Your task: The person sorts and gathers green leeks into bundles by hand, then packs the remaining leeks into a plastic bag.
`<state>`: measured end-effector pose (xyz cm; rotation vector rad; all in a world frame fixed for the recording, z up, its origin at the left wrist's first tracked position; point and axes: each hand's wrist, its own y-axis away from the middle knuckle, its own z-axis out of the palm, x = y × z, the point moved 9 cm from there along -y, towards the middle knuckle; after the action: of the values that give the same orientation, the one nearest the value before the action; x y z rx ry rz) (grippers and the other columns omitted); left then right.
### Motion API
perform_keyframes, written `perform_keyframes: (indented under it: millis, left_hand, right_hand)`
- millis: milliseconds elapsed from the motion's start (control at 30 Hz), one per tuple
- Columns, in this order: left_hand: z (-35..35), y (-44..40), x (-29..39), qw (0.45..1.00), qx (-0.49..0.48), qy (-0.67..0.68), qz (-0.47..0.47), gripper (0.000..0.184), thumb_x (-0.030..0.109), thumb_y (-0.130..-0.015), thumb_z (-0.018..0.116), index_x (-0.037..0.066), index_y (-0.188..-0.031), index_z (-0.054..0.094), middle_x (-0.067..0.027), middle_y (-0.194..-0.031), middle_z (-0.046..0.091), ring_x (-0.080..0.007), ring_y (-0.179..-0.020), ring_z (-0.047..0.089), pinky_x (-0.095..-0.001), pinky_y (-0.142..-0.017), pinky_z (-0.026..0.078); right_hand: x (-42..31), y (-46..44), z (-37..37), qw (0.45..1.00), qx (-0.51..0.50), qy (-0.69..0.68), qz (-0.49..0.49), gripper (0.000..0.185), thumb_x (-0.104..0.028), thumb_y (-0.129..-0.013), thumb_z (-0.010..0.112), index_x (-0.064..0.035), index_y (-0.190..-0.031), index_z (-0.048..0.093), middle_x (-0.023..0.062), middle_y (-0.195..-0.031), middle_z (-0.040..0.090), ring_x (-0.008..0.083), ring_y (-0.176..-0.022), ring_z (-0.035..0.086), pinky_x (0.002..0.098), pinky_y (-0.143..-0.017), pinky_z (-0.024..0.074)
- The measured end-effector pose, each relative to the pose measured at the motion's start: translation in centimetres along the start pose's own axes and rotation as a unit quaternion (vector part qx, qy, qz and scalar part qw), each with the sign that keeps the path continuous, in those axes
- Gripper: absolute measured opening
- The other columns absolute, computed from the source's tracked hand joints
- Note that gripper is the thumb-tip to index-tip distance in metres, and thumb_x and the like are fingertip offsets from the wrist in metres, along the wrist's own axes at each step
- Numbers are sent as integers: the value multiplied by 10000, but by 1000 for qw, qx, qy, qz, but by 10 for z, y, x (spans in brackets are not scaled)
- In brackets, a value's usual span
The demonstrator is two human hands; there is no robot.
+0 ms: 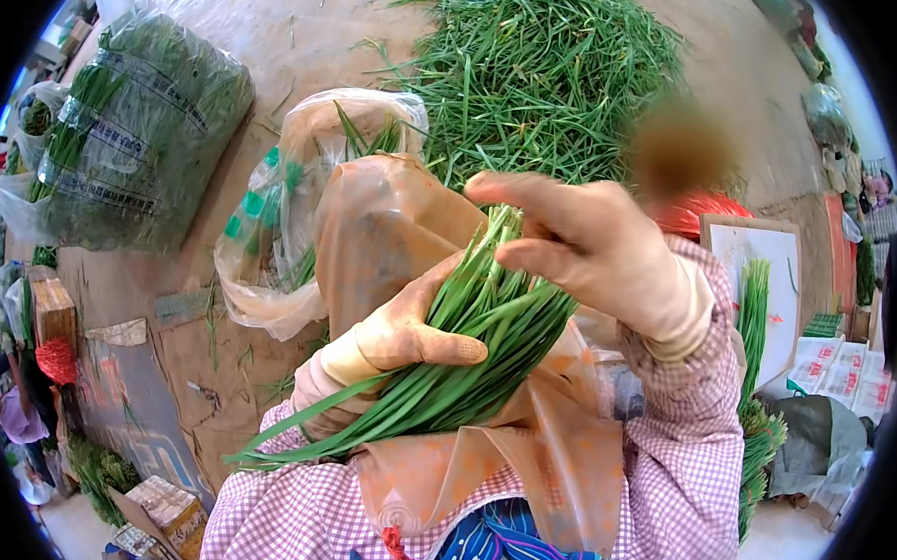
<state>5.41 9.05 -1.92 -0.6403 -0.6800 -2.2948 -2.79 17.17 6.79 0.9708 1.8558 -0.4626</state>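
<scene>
A bunch of garlic chives lies across my lap, its pale stem ends pointing up and away and its leaf tips hanging toward the lower left. My left hand, in a cream glove, is wrapped round the bunch with the thumb across the leaves. Over the stem ends, my right hand, also gloved and slightly blurred, has its thumb and fingers apart on either side of them. Beneath the bunch, a translucent brown plastic apron covers my lap.
A large heap of loose chives lies on the floor ahead. Left of my knees is an open plastic bag with greens inside. A bulky packed bag stands farther left. On the right, a bunch rests against a white board.
</scene>
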Motion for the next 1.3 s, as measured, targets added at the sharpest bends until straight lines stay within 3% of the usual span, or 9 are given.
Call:
perform_keyframes:
  millis: [67,200,300,400,467,600,767,1167,1300]
  left_hand:
    - [-4,-1,-1,1000,-9,-22,3,888,67,-699,735,30,-1452,267,-88,-1382,449,-188,-1273,427,-337,-1092,298]
    - [-6,2,2,999,-21,-23,14,885,37,-707,728,27,-1457,258,-83,-1379,452,-182,-1267,430,-332,-1087,306]
    - [-4,0,5,998,-37,-35,21,886,21,-709,723,24,-1460,253,-82,-1380,454,-179,-1266,429,-330,-1084,310]
    - [-10,2,2,999,-36,-20,0,902,47,-698,740,22,-1460,258,-86,-1378,458,-181,-1265,431,-332,-1086,305]
    - [-10,3,4,999,-37,-20,6,914,67,-689,751,19,-1458,260,-88,-1377,461,-184,-1265,433,-334,-1088,303]
    - [-15,2,5,999,-27,2,26,936,108,-662,769,6,-1450,274,-97,-1370,472,-196,-1261,442,-343,-1091,299]
    - [-9,0,9,1000,0,-2,23,887,118,-652,755,-13,-1417,326,-106,-1331,508,-202,-1221,485,-335,-1082,316]
    - [0,6,13,998,4,-60,-18,796,129,-721,751,3,-1397,351,-95,-1294,527,-181,-1191,501,-315,-1039,360]
    - [-6,-2,14,991,-7,-134,-2,800,125,-722,770,6,-1394,351,-87,-1257,542,-186,-1160,516,-313,-1015,382]
  right_hand:
    - [-10,-12,20,976,-53,149,-149,187,-131,-865,674,-7,-1002,647,72,-695,628,123,-611,584,255,-571,474]
    - [-3,-19,15,993,-78,45,-75,154,-146,-863,644,-17,-945,631,158,-760,638,293,-698,647,365,-627,510]
    - [33,-18,-45,985,135,-100,31,132,-148,-865,667,-32,-925,652,55,-689,628,161,-565,549,312,-560,486]
    - [125,16,-177,842,442,-304,-57,139,-190,-903,611,-57,-869,637,29,-715,631,148,-565,538,265,-570,474]
    - [212,47,-216,781,489,-388,-23,169,-212,-922,577,-62,-859,624,39,-735,635,155,-602,560,259,-594,479]
    - [173,52,-74,855,228,-463,47,313,-390,-953,508,-140,-1141,521,61,-1032,627,208,-949,615,351,-763,498]
    - [109,66,62,787,69,-612,24,892,-623,-842,561,-127,-1488,199,122,-1447,365,254,-1271,451,433,-1078,359]
    - [71,23,73,751,154,-642,12,901,-612,-794,630,-131,-1457,254,159,-1382,428,278,-1274,430,455,-1064,383]
    - [59,19,64,763,140,-628,-61,814,-369,-818,715,-109,-1440,259,137,-1269,514,211,-1116,532,361,-967,464]
